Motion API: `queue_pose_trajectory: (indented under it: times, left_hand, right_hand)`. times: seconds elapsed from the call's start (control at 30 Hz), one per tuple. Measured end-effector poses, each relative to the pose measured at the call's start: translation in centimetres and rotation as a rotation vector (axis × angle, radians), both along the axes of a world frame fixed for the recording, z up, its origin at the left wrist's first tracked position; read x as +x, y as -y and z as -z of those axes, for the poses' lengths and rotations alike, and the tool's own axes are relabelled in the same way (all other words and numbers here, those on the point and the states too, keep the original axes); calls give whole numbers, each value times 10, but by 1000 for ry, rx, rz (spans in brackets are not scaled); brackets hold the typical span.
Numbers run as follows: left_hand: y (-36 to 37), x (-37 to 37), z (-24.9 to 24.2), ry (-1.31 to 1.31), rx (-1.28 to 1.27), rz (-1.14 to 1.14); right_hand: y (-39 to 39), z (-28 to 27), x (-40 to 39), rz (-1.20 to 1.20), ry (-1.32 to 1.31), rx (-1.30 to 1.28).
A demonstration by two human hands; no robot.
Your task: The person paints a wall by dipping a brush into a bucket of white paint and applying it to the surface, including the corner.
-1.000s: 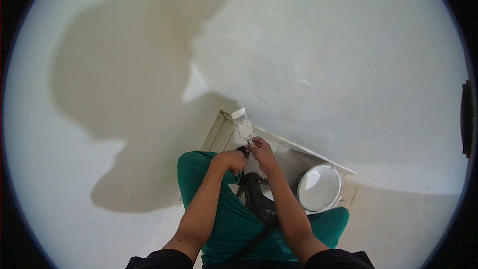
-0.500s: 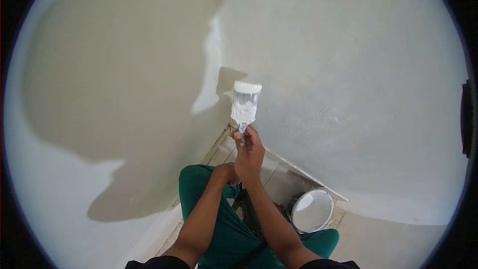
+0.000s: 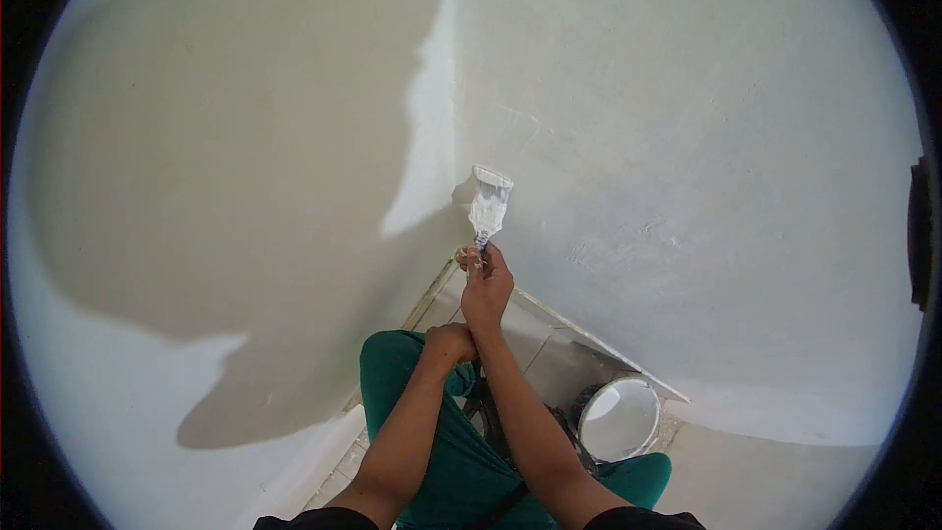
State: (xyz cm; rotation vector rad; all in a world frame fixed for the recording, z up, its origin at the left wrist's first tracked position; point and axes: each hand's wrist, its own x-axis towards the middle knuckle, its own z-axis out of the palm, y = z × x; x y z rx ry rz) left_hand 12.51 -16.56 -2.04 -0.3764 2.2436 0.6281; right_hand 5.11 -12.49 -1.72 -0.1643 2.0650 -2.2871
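Observation:
My right hand (image 3: 489, 290) grips the handle of a wide paintbrush (image 3: 489, 201) whose ferrule and bristles are coated in white paint. The brush points up, its bristle tip right at the right-hand wall (image 3: 667, 157), just beside the inner corner. Its small shadow falls over the corner line. Lower down, my left hand (image 3: 450, 342) rests at my left knee with its fingers curled closed, crossing against my right wrist. What those fingers hold, if anything, is hidden.
A bucket (image 3: 620, 420) of white paint stands on the tiled floor (image 3: 564, 365) by my right knee. Low skirting (image 3: 589, 339) runs along the wall's foot. The left wall (image 3: 245, 186) carries my large shadow. A dark object (image 3: 919, 236) shows at the right edge.
The paintbrush has moved slightly right relative to the corner and closer to the right wall, its shadow shrinking. A thin curved mark now shows on the wall above it. My left hand stays at the knee.

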Motion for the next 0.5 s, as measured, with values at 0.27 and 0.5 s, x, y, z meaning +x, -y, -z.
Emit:
queue_pose_trajectory:
  times: [0.27, 0.5]
  left_hand:
    - [0, -1, -20, 73, -61, 67]
    - [17, -4, 10, 15, 213, 142]
  right_hand:
    - [-7, -5, 11, -49, -56, 34]
    - [1, -85, -14, -90, -307, 29]
